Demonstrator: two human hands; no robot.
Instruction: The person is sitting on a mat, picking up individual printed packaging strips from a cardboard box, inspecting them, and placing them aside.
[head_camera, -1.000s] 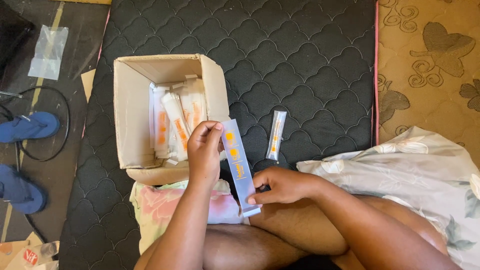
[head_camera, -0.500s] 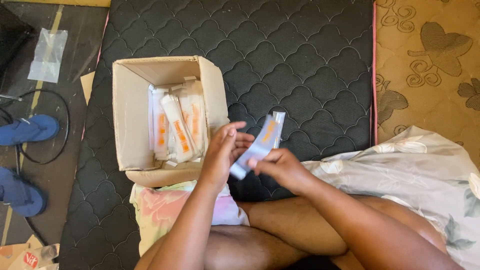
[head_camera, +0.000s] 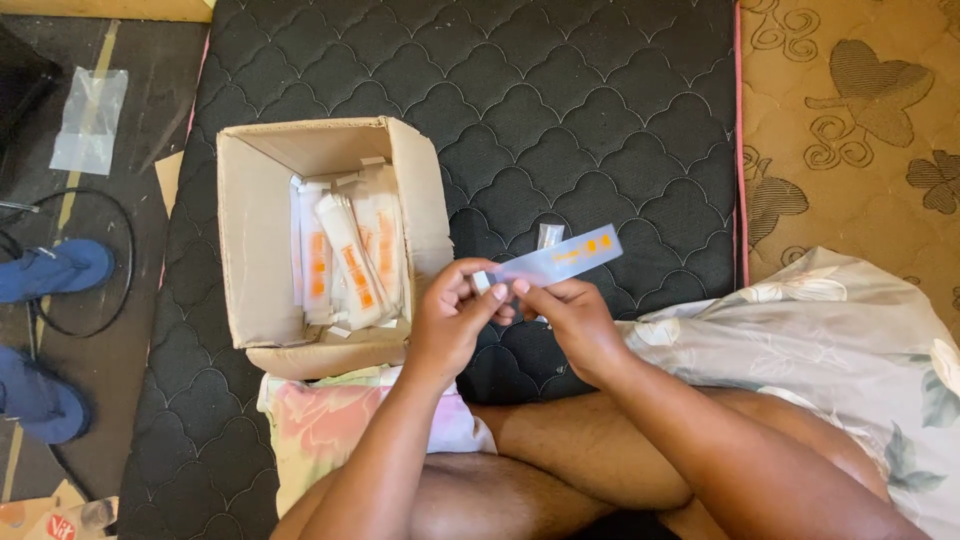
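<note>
Both my hands hold one long clear sachet (head_camera: 558, 258) with orange print, lying nearly level above the black quilted mattress (head_camera: 560, 110). My left hand (head_camera: 455, 315) pinches its left end, and my right hand (head_camera: 570, 318) grips it just to the right of that. Behind the sachet a second clear packet (head_camera: 550, 235) lies on the mattress, mostly hidden. To the left stands an open cardboard box (head_camera: 255, 260) with several similar white and orange sachets (head_camera: 345, 255) inside.
Blue slippers (head_camera: 50, 270) and a black cable loop lie on the dark floor at the left, with a clear plastic bag (head_camera: 90, 120) above them. A brown patterned mat (head_camera: 850, 120) is at the right. Floral cloth (head_camera: 840, 330) covers my right leg.
The sachet went from upright to nearly level, and both hands came together at its left end. The box has not moved.
</note>
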